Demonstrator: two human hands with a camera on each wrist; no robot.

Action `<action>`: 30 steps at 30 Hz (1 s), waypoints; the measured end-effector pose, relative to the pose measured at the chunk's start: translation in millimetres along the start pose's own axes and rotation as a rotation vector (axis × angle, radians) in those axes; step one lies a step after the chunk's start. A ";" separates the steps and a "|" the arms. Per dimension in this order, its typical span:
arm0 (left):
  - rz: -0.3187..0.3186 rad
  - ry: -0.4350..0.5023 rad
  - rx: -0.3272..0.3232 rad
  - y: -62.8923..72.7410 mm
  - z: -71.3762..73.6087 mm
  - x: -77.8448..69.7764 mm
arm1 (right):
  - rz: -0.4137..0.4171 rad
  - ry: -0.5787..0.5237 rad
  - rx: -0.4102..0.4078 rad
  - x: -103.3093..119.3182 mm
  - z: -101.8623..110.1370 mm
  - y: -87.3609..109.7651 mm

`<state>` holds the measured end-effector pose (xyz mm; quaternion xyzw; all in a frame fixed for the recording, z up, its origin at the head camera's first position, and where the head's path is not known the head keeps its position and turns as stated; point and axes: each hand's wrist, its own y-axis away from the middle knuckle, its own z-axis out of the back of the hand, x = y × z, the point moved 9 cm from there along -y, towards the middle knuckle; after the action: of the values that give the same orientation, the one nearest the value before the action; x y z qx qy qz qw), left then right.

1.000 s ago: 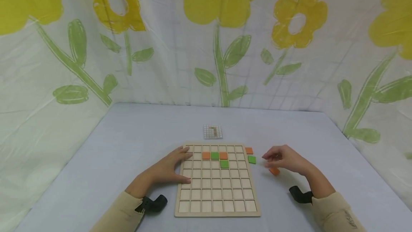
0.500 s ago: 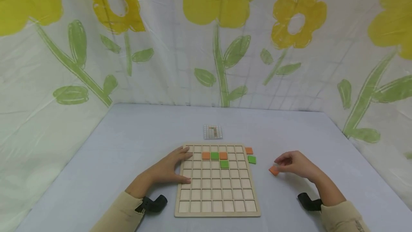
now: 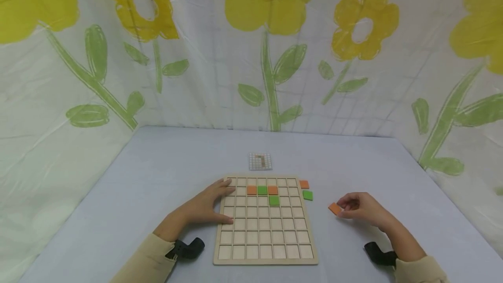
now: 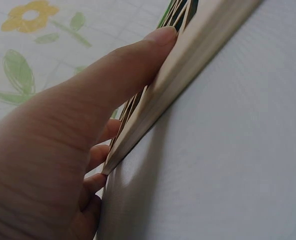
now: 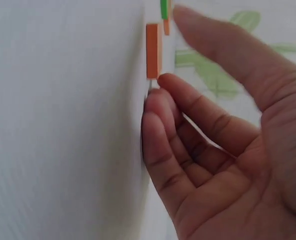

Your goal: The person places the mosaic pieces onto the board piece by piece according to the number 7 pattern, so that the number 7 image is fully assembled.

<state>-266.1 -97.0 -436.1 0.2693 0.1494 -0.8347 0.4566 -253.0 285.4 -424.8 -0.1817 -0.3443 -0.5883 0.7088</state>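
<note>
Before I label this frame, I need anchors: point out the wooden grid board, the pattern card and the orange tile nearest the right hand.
Wooden grid board [image 3: 264, 223], head view: a bare cell near its middle.
Pattern card [image 3: 260, 161], head view: middle of its face.
Orange tile [image 3: 335, 208], head view: its top face.

Both of the person's hands are bare to the wrist. Behind the left hand [image 3: 204, 206], a beige long sleeve [image 3: 147, 259] ends in a plain, softly creased cuff. Between that cuff and the hand sits a dark strap [image 3: 178, 246] carrying a matte black camera [image 3: 192, 248], stubby, bent and round-ended. The left thumbnail [image 4: 163, 34] is short and rounded. Behind the right hand [image 3: 367, 208] come a similar black camera [image 3: 378, 253], elbow-shaped, and a matching beige cuff [image 3: 418, 270], slightly wrinkled.
</note>
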 end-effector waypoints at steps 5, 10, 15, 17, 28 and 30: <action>0.002 0.000 0.003 -0.3 0.7 -0.7 | 0.018 0.011 -0.035 0.4 -1.1 -1.6; 0.014 -0.001 0.005 -1.3 0.4 0.0 | 0.014 0.056 -0.060 -2.0 -1.8 -2.7; 0.017 -0.003 0.001 -1.7 -0.1 1.9 | -0.001 0.091 -0.070 -0.3 -2.1 -3.5; 0.010 0.000 0.002 -1.7 -0.3 1.7 | -0.002 0.104 -0.071 1.9 -2.2 -3.1; 0.001 -0.007 -0.001 -0.8 0.3 0.1 | -0.038 0.134 -0.057 6.5 -2.5 -4.1; -0.002 -0.004 0.000 -0.5 0.2 -0.2 | -0.016 0.132 -0.044 10.0 -2.5 -5.0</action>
<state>-266.5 -96.7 -435.8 0.2674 0.1485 -0.8358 0.4559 -256.4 275.4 -420.2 -0.1553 -0.2853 -0.6122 0.7209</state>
